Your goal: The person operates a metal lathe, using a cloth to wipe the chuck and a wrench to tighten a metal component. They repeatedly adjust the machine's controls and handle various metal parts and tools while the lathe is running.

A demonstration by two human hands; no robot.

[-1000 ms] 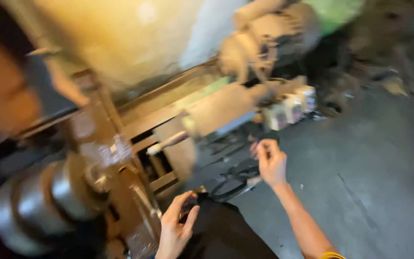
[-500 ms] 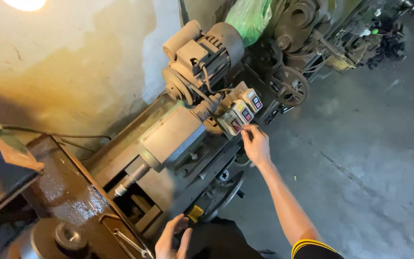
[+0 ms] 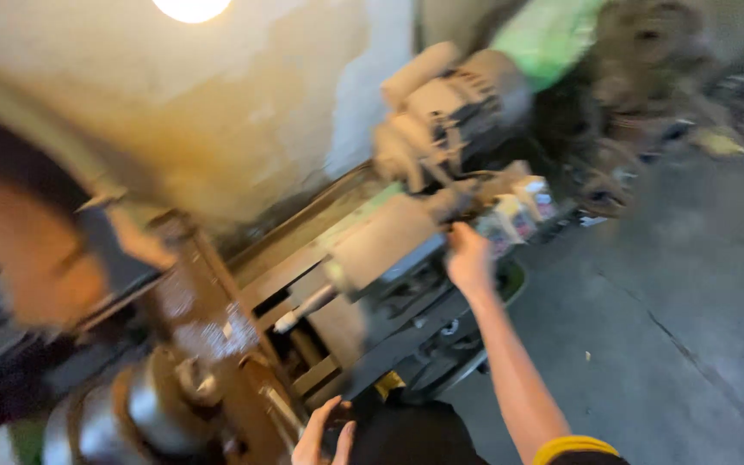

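The picture is blurred by head motion. My right hand (image 3: 468,257) reaches out to the small switch box with coloured buttons (image 3: 517,215) on the old metal lathe (image 3: 363,258); its fingers touch the box's near side. My left hand (image 3: 325,435) rests low at the frame's bottom, fingers spread, against the lathe's front near a dark handle. A grey electric motor (image 3: 449,112) sits on top of the machine, above the switch box. The chuck (image 3: 144,405) shows at the lower left.
A stained wall (image 3: 217,103) stands behind the lathe, with a bright lamp (image 3: 189,7) at the top. A green bag (image 3: 544,39) and other dark machinery (image 3: 647,77) lie at the upper right. Grey concrete floor (image 3: 682,327) spreads to the right.
My view has swung left and blurred. My right hand has risen from below the switch box onto it. My left hand stays low by the lathe's front.
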